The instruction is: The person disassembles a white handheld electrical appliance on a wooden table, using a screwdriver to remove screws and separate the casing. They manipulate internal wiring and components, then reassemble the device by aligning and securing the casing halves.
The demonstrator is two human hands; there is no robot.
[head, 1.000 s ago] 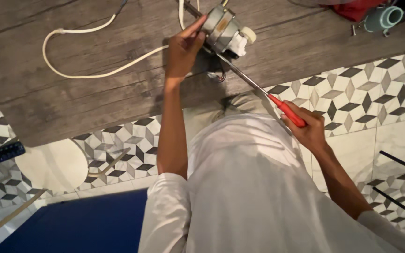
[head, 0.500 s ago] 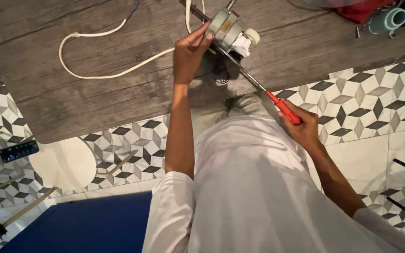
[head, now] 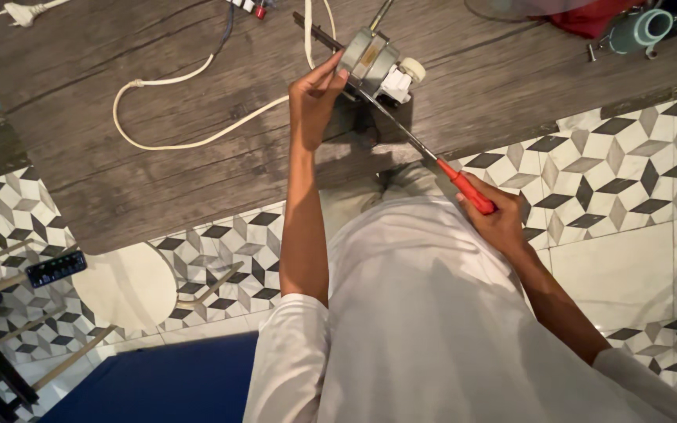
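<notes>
- Shifted lower in view since half a second ago: left hand (head: 315, 98) pinching the grey motor (head: 370, 59) near the table's (head: 158, 172) near edge.
- Right hand (head: 499, 223) closed around the red-handled screwdriver (head: 432, 160), blade against the motor.
- White cord (head: 190, 141) loops left.

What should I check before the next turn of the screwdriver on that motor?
1. Left hand steadying the motor: ok, fingers touch its metal side.
2. Right hand grip on the screwdriver: ok, closed around the red handle.
3. Tip seated in a screw: cannot tell, the tip is hidden against the motor.
4. Motor resting flat on the wooden table: cannot tell, its underside is out of sight.
5. White cable away from the screwdriver shaft: ok, it loops off to the left.
6. Plug out of a socket: ok, it lies loose on the table.
</notes>
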